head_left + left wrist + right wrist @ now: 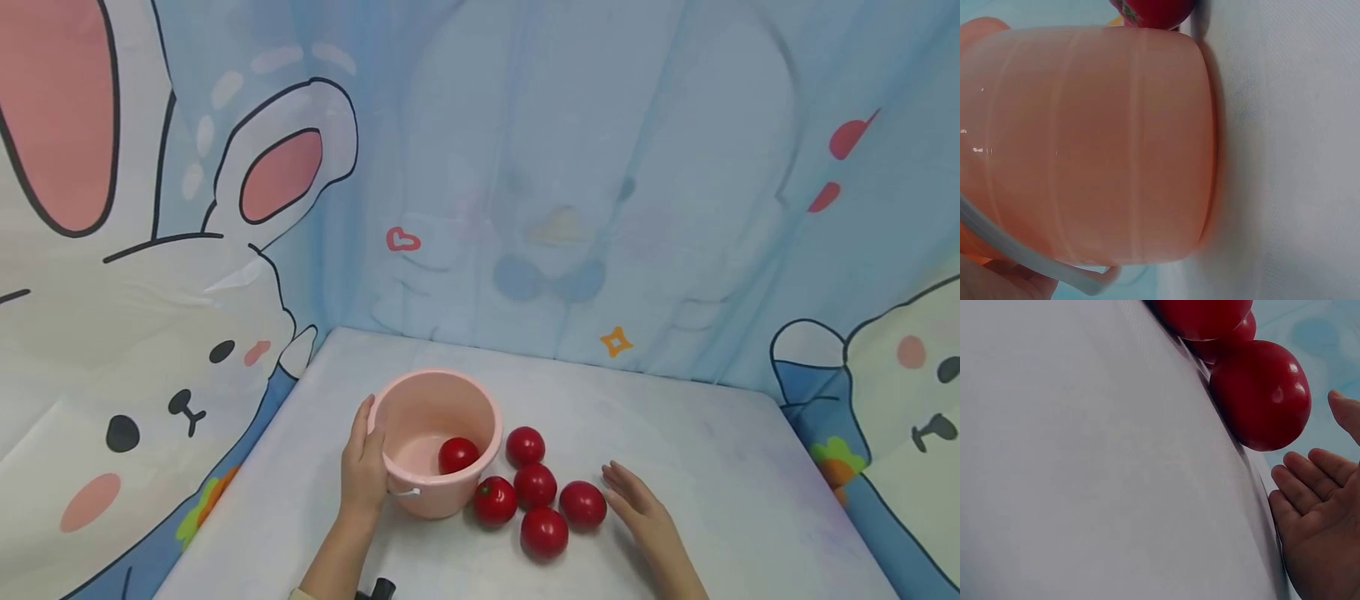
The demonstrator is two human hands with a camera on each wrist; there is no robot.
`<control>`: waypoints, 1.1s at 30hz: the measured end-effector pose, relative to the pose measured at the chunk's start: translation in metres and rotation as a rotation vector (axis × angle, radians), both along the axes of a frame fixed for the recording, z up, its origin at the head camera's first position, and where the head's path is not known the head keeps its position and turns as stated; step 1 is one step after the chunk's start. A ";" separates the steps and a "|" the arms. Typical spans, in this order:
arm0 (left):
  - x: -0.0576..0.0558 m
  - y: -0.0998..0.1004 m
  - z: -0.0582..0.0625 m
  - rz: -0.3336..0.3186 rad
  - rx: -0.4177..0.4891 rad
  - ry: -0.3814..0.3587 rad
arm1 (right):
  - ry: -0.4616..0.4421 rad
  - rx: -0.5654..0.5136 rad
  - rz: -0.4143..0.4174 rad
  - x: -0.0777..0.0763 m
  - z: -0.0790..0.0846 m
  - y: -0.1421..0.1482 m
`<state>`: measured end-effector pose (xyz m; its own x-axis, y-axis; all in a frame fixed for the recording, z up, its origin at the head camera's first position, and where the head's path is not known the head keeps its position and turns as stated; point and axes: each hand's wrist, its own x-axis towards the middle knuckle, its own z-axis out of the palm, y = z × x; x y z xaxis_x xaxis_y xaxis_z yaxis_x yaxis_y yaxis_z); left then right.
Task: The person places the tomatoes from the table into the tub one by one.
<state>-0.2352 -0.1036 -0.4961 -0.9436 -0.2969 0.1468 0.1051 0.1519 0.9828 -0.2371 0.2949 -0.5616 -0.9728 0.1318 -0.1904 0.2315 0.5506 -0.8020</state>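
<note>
A pink bucket [427, 500] with a pale handle [1029, 256] stands upright on the table, one red tomato [458, 455] at its bottom. My left hand [364, 473] holds the bucket's left side at the rim, thumb by the edge and fingers along the outside. Several more red tomatoes [535, 485] lie in a cluster just right of the bucket; one [495, 502] shows a green stem end. To the right of the nearest tomato [1261, 395], my right hand [645, 521] is held with its fingers extended and palm facing the cluster, holding nothing.
The white tabletop [720, 467] runs back to a blue cartoon-printed curtain [645, 208]. A printed rabbit panel [150, 325] borders the left side. A small black object [382, 588] is at the bottom edge beside my left forearm.
</note>
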 end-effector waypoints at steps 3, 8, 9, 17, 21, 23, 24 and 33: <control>-0.001 -0.001 0.000 -0.001 0.002 0.000 | 0.015 -0.018 0.013 -0.008 -0.001 -0.004; 0.001 0.000 -0.002 -0.010 0.003 -0.016 | 0.009 -0.057 0.046 -0.016 -0.003 -0.008; 0.001 0.000 -0.002 -0.009 0.001 -0.016 | 0.005 -0.066 0.053 -0.018 -0.003 -0.009; 0.001 -0.001 0.000 -0.012 0.005 0.012 | -0.004 -0.070 0.143 -0.023 0.003 -0.015; 0.000 0.000 0.001 -0.019 0.012 0.007 | -0.015 -0.035 0.191 -0.016 0.002 -0.011; 0.001 0.000 0.002 -0.019 0.009 0.010 | -0.027 -0.034 0.201 -0.013 0.000 -0.010; 0.001 0.000 0.002 -0.018 0.004 0.012 | -0.035 -0.042 0.202 -0.012 0.000 -0.009; 0.000 -0.001 0.001 -0.009 0.012 0.012 | -0.055 -0.049 0.153 -0.010 -0.004 -0.009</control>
<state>-0.2348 -0.1046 -0.4948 -0.9444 -0.2905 0.1544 0.1179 0.1391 0.9832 -0.2467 0.2862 -0.5657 -0.9688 -0.0278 -0.2461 0.1921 0.5430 -0.8175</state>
